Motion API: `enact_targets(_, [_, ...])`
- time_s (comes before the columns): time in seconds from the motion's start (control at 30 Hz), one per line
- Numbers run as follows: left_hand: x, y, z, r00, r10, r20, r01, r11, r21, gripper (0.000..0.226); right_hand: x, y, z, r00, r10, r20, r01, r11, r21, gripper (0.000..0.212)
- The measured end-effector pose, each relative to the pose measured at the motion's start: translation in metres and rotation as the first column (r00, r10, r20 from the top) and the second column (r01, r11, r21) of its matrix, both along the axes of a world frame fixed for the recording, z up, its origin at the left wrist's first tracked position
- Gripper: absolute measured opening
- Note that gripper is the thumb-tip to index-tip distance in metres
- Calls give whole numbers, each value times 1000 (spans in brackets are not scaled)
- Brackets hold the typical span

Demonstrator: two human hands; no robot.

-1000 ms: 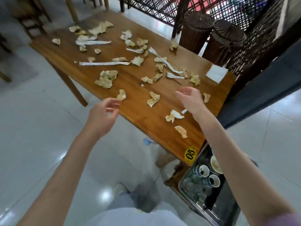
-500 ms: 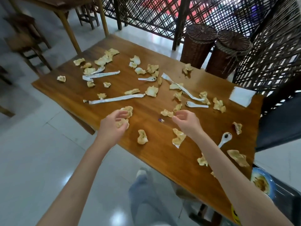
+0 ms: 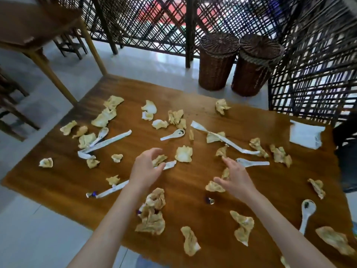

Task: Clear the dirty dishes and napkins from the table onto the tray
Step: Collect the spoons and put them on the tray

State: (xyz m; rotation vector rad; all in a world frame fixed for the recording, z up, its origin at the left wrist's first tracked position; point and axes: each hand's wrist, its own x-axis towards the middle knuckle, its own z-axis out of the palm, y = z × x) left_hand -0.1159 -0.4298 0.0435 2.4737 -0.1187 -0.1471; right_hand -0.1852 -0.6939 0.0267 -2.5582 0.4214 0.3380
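Note:
A brown wooden table (image 3: 193, 213) is strewn with several crumpled, stained napkins, such as one (image 3: 183, 154) near the middle and a bigger heap (image 3: 152, 215) close to me. Several white ceramic spoons lie among them: one (image 3: 172, 134) at centre, one (image 3: 252, 163) right of centre, one (image 3: 307, 214) at the right. Long white paper wrappers (image 3: 108, 142) lie across the top. My left hand (image 3: 144, 169) hovers with fingers loosely curved over a napkin and a wrapper end. My right hand (image 3: 234, 177) is spread above a napkin (image 3: 214, 186). Neither holds anything. The tray is out of view.
Two lidded wicker baskets (image 3: 218, 60) stand on the floor behind the table, in front of a dark lattice screen (image 3: 154, 22). A stack of clean white napkins (image 3: 306, 133) sits at the table's right edge. Another wooden table (image 3: 38, 31) stands at the far left.
I have moved in over the table and both hands have reached further across it, spreading open. The tray with dishes has slipped out of view at the lower right.

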Motion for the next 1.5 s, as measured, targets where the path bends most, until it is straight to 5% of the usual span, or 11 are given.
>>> enact_targets(0.2, [86,-22,-48,993,-109,-52,117,972,203,39,18,-21,-28,995,-98,-17,92,972,-216,79])
enact_targets(0.4, [152,-51,-76,977,-207,56,176,924,340,33,44,-65,-47,991,-117,-69,78,905,-419,69])
enact_targets(0.67, [175,-64,-97,975,-196,-103,221,830,513,23,55,-97,-57,975,-181,-132,83,837,-540,60])
enact_targets(0.97, [180,-75,-97,963,-195,-184,257,868,425,14,55,-108,-69,961,-223,-166,104,841,-530,54])
enact_targets(1.17, [164,-79,-89,954,-128,-270,188,960,208,17,55,-114,-73,950,-240,-201,99,840,-534,42])
enact_targets(1.5, [130,-82,-71,936,-169,-308,172,985,-20,22,48,-101,-75,941,-285,-181,175,871,-460,12])
